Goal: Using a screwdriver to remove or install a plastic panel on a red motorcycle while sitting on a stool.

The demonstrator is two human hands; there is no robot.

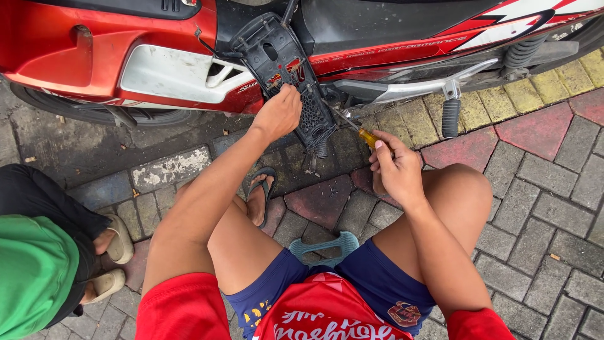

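- Left hand (277, 114) fingers clamp the black panel (286, 75), hanging loose against the motorbike (157, 69); a weak hold could drop it.
- Right hand (395, 170) fingers wrap the screwdriver (360, 130) just right of the panel; its tip may slip and gouge plastic.

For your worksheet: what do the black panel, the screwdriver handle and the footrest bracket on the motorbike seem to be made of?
Black panel, gripped by the left hand: probably moulded plastic, matt, with ribs and holes. Screwdriver handle, in the right hand: seemingly translucent amber plastic, glossy. Footrest bracket: likely bare metal, silvery sheen.
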